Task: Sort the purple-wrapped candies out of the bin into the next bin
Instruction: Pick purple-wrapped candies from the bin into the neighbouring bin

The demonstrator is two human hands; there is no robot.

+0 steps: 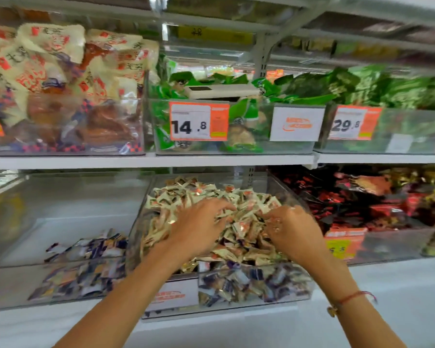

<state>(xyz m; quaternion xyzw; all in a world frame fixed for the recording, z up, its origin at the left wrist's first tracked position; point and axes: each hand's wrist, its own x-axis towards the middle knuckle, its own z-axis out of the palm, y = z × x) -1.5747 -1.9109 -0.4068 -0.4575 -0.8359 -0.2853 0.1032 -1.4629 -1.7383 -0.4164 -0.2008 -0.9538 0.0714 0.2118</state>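
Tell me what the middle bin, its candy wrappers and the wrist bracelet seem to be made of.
Middle bin: apparently clear hard plastic, glossy; contents show through its wall.
Candy wrappers: probably metallised foil or film, cream and orange; they crinkle and glint.
Bracelet: seemingly red cord or thread, matte, with a small gold-coloured piece.

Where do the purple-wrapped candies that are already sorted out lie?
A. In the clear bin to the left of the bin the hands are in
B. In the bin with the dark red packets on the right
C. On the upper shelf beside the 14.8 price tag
A: a small heap of purple-wrapped candies lies on the floor of the left clear bin, beside the middle bin where both hands dig.
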